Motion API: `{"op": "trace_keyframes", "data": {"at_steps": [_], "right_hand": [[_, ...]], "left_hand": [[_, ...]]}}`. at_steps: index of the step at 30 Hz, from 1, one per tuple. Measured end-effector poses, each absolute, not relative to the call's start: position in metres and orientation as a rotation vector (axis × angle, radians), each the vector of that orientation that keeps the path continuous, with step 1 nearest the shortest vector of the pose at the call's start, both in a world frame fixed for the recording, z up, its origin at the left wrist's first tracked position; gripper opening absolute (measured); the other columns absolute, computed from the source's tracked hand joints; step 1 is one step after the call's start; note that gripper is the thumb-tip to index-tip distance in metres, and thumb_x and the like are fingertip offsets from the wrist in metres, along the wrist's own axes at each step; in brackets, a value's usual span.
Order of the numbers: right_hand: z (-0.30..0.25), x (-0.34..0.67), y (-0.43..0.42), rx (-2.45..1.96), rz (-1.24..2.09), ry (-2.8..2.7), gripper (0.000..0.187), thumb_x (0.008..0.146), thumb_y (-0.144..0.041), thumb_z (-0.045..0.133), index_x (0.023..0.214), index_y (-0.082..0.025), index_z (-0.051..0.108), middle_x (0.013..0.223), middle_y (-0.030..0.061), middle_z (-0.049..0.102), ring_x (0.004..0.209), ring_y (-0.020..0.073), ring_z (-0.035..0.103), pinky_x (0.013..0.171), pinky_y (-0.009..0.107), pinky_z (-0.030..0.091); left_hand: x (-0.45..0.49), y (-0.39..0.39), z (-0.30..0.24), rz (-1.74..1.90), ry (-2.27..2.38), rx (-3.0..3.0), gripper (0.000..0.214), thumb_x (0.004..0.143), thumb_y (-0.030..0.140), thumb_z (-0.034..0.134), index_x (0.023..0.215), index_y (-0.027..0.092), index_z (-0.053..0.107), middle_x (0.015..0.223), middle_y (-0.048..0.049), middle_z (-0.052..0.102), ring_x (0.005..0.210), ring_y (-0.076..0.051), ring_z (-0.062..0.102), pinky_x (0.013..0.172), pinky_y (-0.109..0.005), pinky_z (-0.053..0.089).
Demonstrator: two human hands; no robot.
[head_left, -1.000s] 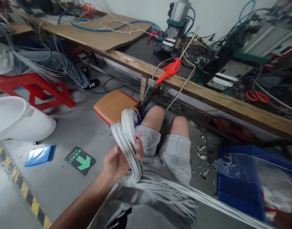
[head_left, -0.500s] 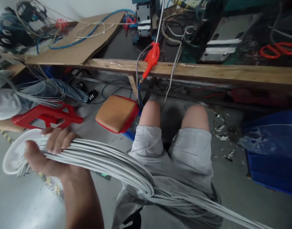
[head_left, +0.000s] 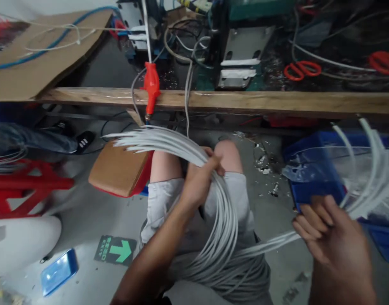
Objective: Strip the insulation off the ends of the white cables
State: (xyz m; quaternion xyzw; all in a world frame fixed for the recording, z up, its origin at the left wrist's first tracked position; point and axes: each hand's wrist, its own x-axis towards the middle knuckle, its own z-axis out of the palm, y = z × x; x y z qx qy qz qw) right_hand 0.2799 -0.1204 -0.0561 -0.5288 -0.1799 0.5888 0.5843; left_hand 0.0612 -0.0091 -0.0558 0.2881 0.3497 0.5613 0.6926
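A thick bundle of pale grey cables (head_left: 224, 212) lies across my lap in a loose bend. My left hand (head_left: 202, 176) is closed round it above my knees, and the cut ends fan out to the left. On the right, my right hand (head_left: 330, 228) is wrapped round a thinner group of cable ends (head_left: 372, 169), which stick up and right past the fist. From that fist, strands run back left to the coil on my lap. Motion blurs the right-hand ends somewhat.
A workbench with a wooden edge (head_left: 264, 101) spans the front. A red air gun (head_left: 152, 84) hangs at it; red-handled scissors (head_left: 302, 70) lie on top. Blue bins (head_left: 311, 148) stand right. A cushioned stool (head_left: 118, 167) and red stool (head_left: 29, 186) stand left, near another person's leg (head_left: 32, 137).
My left hand has swung from the far left to above my knees with the cables. My right hand has come into view holding cable ends. The view has turned right.
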Motion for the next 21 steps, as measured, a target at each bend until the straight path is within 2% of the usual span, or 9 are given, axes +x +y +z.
{"op": "trace_keyframes", "data": {"at_steps": [3,5,7,9,12,16,21], "right_hand": [[-0.063,0.291,-0.131,-1.209,1.323,-0.347,0.065,0.084,-0.052,0.081,0.056,-0.022,0.031,0.052,-0.0111,0.004,0.043,0.0071,0.000,0.037,0.027,0.006],[-0.066,0.298,-0.140,-1.207,1.304,-0.352,0.069,0.087,-0.052,0.078,0.057,-0.021,0.025,0.054,-0.0107,0.001,0.043,0.0077,-0.002,0.036,0.026,0.007],[-0.069,0.301,-0.146,-1.218,1.304,-0.368,0.069,0.089,-0.053,0.075,0.059,-0.021,0.022,0.055,-0.0107,0.001,0.043,0.0076,-0.002,0.035,0.024,0.010],[-0.074,0.303,-0.146,-1.253,1.310,-0.381,0.065,0.090,-0.053,0.074,0.061,-0.022,0.024,0.056,-0.0113,0.004,0.044,0.0073,0.000,0.035,0.021,0.012],[-0.087,0.301,-0.137,-1.343,1.291,-0.386,0.059,0.084,-0.052,0.079,0.064,-0.025,0.031,0.056,-0.0127,0.011,0.044,0.0067,0.003,0.034,0.019,0.013],[-0.110,0.291,-0.111,-1.469,1.194,-0.470,0.046,0.078,-0.054,0.080,0.077,-0.026,0.044,0.057,-0.0128,0.025,0.043,0.0064,0.017,0.036,0.019,0.020],[-0.122,0.266,-0.090,-1.623,1.003,-0.786,0.034,0.095,-0.056,0.057,0.086,-0.025,0.049,0.060,-0.0085,0.037,0.049,0.0110,0.038,0.046,0.024,0.036]], "left_hand": [[0.127,-0.010,-0.095,0.856,0.830,0.714,0.031,0.080,0.028,0.088,0.085,0.019,0.058,0.051,0.0072,0.056,0.044,-0.010,0.051,0.046,-0.023,0.034],[0.160,-0.017,-0.120,0.639,0.842,0.731,0.030,0.079,0.021,0.089,0.092,0.016,0.062,0.058,0.0076,0.059,0.043,-0.010,0.052,0.043,-0.023,0.037],[0.180,-0.023,-0.142,0.500,0.869,0.720,0.019,0.086,0.017,0.083,0.093,0.014,0.065,0.068,0.0063,0.062,0.050,-0.010,0.055,0.046,-0.022,0.044],[0.185,-0.027,-0.158,0.430,0.913,0.669,0.012,0.095,0.021,0.076,0.097,0.014,0.067,0.079,0.0030,0.065,0.057,-0.010,0.058,0.052,-0.023,0.051],[0.178,-0.023,-0.170,0.407,0.920,0.559,0.015,0.101,0.028,0.069,0.107,0.014,0.068,0.091,-0.0012,0.069,0.066,-0.013,0.064,0.059,-0.027,0.057],[0.168,-0.014,-0.166,0.428,0.832,0.433,0.015,0.101,0.028,0.068,0.107,0.015,0.067,0.089,-0.0014,0.070,0.071,-0.016,0.069,0.067,-0.032,0.061],[0.158,-0.017,-0.143,0.539,0.743,0.405,0.020,0.088,0.026,0.077,0.101,0.020,0.064,0.082,-0.0018,0.074,0.077,-0.022,0.076,0.076,-0.037,0.062]]}}
